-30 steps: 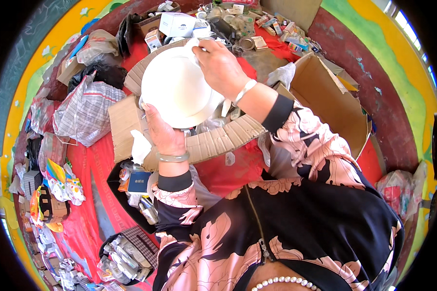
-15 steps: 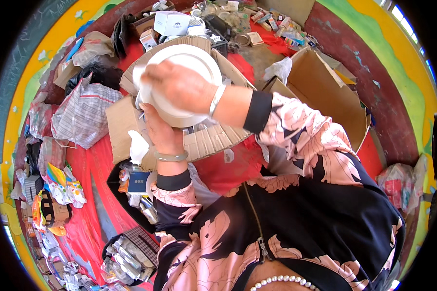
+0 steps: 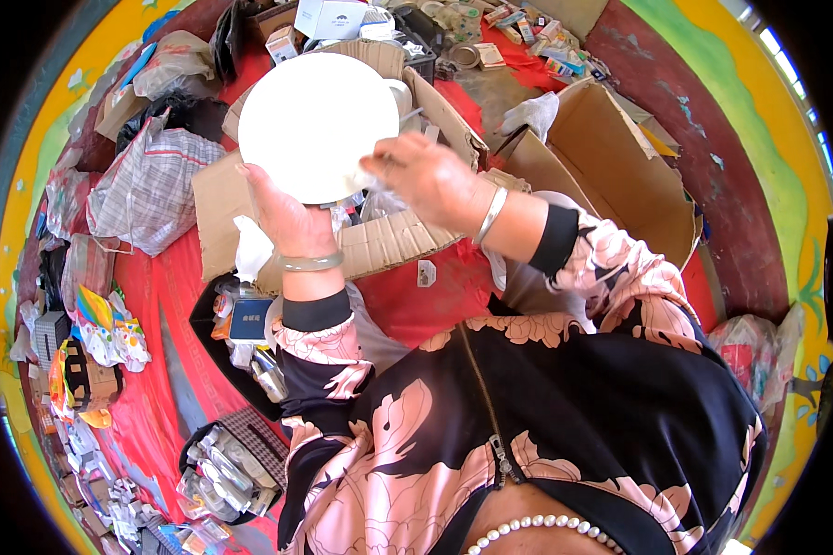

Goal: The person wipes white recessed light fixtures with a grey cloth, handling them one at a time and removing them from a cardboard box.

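My left hand point(image 3: 290, 215) grips a round white plate point(image 3: 319, 128) by its lower edge, thumb at the rim. The plate's smooth, bright face is turned up over an open cardboard box point(image 3: 407, 236). At the plate's lower right edge, my right hand point(image 3: 435, 180) has its fingers drawn together and a little blurred; whatever is in them cannot be made out. Through the box's opening, parts of other white pieces and clear plastic show, mostly hidden by the plate and my hands.
A bigger open cardboard box point(image 3: 629, 176) stands at the right. Checked bag point(image 3: 153, 194) and plastic bags lie left on red cloth point(image 3: 162, 370). A black box point(image 3: 241, 338) and a basket of silvery packs point(image 3: 231, 472) sit lower left. Small boxes point(image 3: 329, 17) crowd the far side.
My right hand has moved off the plate's middle to its lower right edge. The plate has shifted slightly left and up, and a smooth face shows where a rimmed side was.
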Demonstrator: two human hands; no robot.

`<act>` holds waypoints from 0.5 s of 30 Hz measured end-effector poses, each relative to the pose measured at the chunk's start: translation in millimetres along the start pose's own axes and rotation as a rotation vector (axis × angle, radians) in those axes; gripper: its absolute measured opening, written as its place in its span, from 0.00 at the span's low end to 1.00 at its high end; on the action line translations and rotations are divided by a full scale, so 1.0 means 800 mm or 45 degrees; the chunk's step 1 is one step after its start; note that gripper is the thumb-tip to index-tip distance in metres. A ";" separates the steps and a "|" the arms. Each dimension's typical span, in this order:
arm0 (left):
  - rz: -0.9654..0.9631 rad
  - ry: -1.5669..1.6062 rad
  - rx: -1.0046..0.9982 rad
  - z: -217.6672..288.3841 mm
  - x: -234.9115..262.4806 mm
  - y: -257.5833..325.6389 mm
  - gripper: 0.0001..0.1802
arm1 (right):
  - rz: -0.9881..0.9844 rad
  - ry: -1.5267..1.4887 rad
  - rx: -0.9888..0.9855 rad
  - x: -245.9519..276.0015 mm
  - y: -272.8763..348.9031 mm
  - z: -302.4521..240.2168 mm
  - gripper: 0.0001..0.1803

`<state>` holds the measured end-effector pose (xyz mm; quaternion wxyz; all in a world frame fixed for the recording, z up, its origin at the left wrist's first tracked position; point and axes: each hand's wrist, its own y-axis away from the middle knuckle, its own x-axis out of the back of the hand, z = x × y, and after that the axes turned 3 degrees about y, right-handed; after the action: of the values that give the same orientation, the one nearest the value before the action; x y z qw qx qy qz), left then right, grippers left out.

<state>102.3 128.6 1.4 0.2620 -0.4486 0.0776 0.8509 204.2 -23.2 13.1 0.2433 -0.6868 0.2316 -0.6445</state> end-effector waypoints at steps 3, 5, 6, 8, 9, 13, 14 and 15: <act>-0.071 -0.067 0.010 -0.009 0.014 -0.005 0.37 | -0.004 -0.117 0.037 -0.015 -0.015 -0.042 0.22; -0.112 -0.063 0.104 -0.009 0.024 -0.005 0.38 | -0.008 -0.184 0.058 -0.025 -0.030 -0.060 0.22; -0.142 -0.056 0.156 -0.008 0.019 -0.005 0.38 | -0.007 -0.166 0.083 -0.025 -0.031 -0.059 0.22; -0.120 -0.046 0.144 -0.002 0.011 0.003 0.37 | -0.005 -0.134 0.134 -0.025 -0.034 -0.054 0.22; -0.098 -0.047 0.100 0.003 0.011 0.002 0.37 | -0.013 -0.130 0.147 -0.022 -0.034 -0.050 0.22; -0.014 -0.055 -0.005 0.005 0.000 0.000 0.36 | -0.025 0.082 0.135 0.001 -0.018 0.008 0.22; -0.037 -0.082 -0.010 0.004 0.003 0.000 0.36 | -0.017 0.179 0.120 0.004 -0.019 0.022 0.22; -0.064 -0.108 -0.018 0.004 0.005 -0.002 0.35 | -0.004 0.180 0.073 0.008 -0.023 0.030 0.21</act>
<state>99.1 132.2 0.1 0.2830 -0.4156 0.0491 0.8630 228.4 -12.2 28.5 0.2449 -0.6326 0.2287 -0.6983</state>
